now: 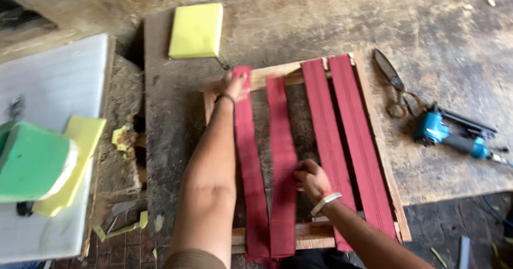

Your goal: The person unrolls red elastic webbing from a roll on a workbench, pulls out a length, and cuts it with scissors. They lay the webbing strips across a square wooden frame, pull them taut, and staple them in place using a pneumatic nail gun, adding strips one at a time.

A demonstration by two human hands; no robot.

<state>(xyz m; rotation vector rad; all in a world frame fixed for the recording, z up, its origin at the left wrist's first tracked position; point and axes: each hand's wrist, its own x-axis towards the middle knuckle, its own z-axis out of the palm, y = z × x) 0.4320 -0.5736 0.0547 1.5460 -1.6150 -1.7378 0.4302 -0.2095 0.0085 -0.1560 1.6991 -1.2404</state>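
The left hand reached far with its arm stretched straight, fingers pressed flat on the top end of the leftmost red woven webbing strap at the far rail of the square wooden frame. The right hand, wrist bent, pinched the second red strap near its middle. Two more red straps lay to the right. Beyond the frame lay metal shears and a blue pneumatic stapler; a yellow foam pad sat far left.
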